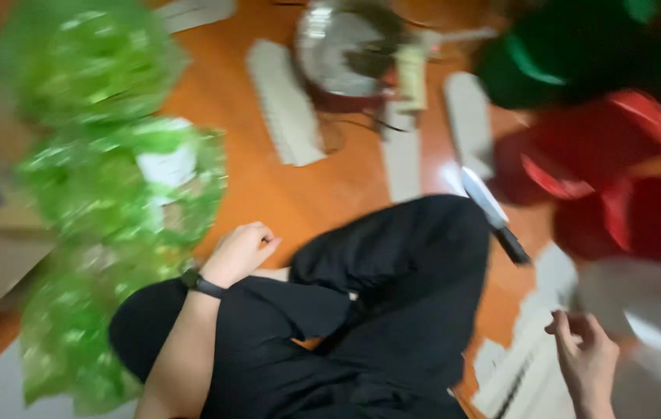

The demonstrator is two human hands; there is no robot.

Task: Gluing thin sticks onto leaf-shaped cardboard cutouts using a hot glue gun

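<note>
- I see my left hand (239, 252) resting loosely curled on my left knee, fingers folded in to a narrow, soft fist with nothing inside it; a black wristband (202, 284) sits just behind it.
- My right hand (585, 358) hangs low at the right edge, fingers half bent and slightly spread, holding nothing that I can make out; the frame is badly smeared, so I cannot be sure about the fingertips.
- The thing nearest the right hand is a knife (493, 213) lying on the orange floor (299, 194), just past my right knee in black trousers (392, 295).
- Its long axis runs on a diagonal: the pale blade points up and to the left, the dark handle down and to the right, toward the right hand.
- In my judgement, a good pick-up comes from the handle end, palm over the dark grip, keeping fingers off the blade and clear of the knee beside it.
- I would wait for a steadier view first; with this much blur the blade's edge side cannot be told.
- Near the knife lie white strips (287, 105) on the floor, red tubs (602, 147) to the right, and green crinkled plastic bags (113, 178) to the left, well apart from it.
</note>
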